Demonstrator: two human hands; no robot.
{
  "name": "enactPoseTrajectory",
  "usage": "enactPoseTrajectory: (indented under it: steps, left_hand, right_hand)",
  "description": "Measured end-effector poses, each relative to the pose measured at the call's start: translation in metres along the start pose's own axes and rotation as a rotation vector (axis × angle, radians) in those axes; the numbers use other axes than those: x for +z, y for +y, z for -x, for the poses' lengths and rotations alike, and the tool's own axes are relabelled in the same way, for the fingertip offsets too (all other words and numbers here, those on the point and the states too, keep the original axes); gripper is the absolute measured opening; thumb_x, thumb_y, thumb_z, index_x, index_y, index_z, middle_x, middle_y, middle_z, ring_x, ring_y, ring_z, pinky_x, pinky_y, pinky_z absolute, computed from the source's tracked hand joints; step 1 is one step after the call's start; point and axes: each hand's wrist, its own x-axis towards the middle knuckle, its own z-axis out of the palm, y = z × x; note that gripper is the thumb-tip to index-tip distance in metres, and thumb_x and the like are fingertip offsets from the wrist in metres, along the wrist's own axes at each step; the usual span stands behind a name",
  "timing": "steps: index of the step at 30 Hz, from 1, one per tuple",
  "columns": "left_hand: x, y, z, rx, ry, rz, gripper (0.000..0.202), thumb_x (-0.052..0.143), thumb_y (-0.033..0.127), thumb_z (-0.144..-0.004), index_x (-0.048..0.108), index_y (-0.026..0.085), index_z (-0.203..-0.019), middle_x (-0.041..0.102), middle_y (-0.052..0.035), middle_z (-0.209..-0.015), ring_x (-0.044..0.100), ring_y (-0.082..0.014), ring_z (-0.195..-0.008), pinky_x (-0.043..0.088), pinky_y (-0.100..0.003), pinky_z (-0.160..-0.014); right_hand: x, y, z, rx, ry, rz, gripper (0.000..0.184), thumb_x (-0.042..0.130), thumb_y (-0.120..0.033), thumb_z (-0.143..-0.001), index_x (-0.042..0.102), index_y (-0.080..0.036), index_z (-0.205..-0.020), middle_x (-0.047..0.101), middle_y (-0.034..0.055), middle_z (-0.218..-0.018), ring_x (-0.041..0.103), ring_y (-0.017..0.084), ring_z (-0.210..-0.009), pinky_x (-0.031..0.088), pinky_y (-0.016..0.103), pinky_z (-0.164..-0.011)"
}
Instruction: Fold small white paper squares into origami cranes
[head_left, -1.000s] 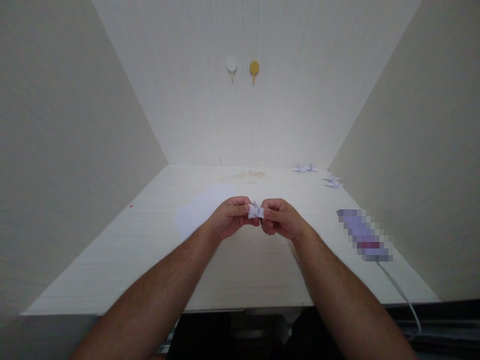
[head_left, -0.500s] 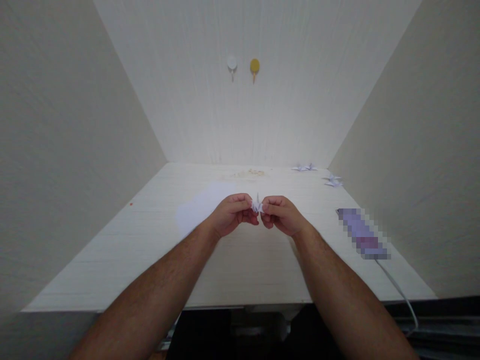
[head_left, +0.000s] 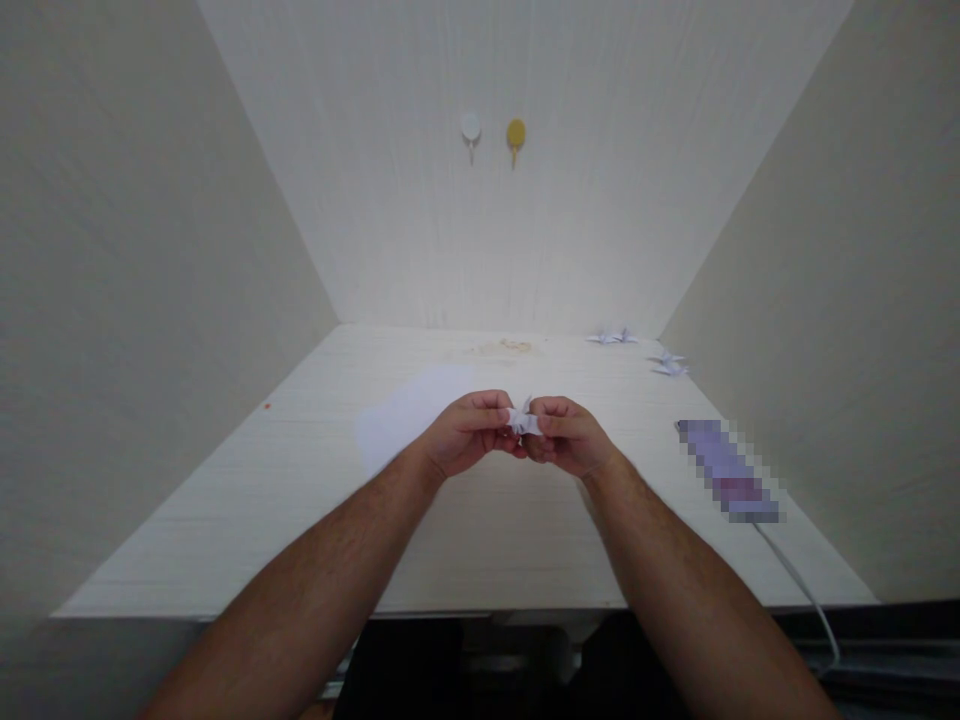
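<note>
Fingers of both hands pinch 1 small folded paper piece (head_left: 523, 421) between them, held just above the desk (head_left: 480, 540). My left hand (head_left: 469, 436) and right hand (head_left: 566, 438) are clenched on it, thumbs and forefingers nearly touching. Against 0.5 s ago, the paper's point sits lower and flatter between the tips; I judge a crease is being pressed. Outward: a flat paper sheet (head_left: 409, 412) behind the left hand, 2 pairs of finished folded cranes (head_left: 639, 347) far right, a blurred device (head_left: 727, 470) with cable.

Single head-worn view, facing forward and down.
Looks from close above the pale wood-grain desk (head_left: 300, 500) toward the white back wall (head_left: 525, 230); side panels frame it.
</note>
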Motion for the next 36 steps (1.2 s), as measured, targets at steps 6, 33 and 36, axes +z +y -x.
enactPoseTrajectory:
  steps: [6,33,36]
  left_hand:
    - [-0.002,-0.002,0.0,0.06,-0.034,-0.034,0.023,0.074,0.028,-0.074,0.058,0.012,-0.073,0.065,-0.004,-0.069,0.063,-0.0146,-0.06,0.056,-0.033,-0.064]
    - [-0.006,0.001,-0.006,0.245,0.136,-0.088,0.022,0.074,0.031,-0.076,0.064,0.012,-0.073,0.067,-0.0068,-0.086,0.064,-0.0167,-0.078,0.053,-0.031,-0.073]
    - [-0.007,0.0,-0.007,0.267,0.172,-0.161,0.021,0.075,0.029,-0.074,0.064,0.012,-0.07,0.067,-0.0071,-0.091,0.064,-0.0167,-0.079,0.055,-0.032,-0.071]
  right_hand:
    - [-0.003,0.002,-0.001,-0.059,-0.081,-0.02,0.037,0.074,-0.04,-0.074,0.049,-0.017,-0.058,0.048,-0.005,-0.046,0.04,0.007,-0.039,0.028,0.021,-0.042]
    - [-0.005,-0.002,-0.005,-0.112,0.073,0.048,0.055,0.056,-0.067,-0.08,0.07,-0.014,-0.079,0.066,0.0049,-0.061,0.058,0.014,-0.046,0.044,0.025,-0.044]
    - [-0.007,0.001,-0.009,-0.134,0.215,0.119,0.047,0.06,-0.06,-0.081,0.066,-0.015,-0.07,0.062,0.0022,-0.055,0.053,0.011,-0.043,0.041,0.023,-0.041]
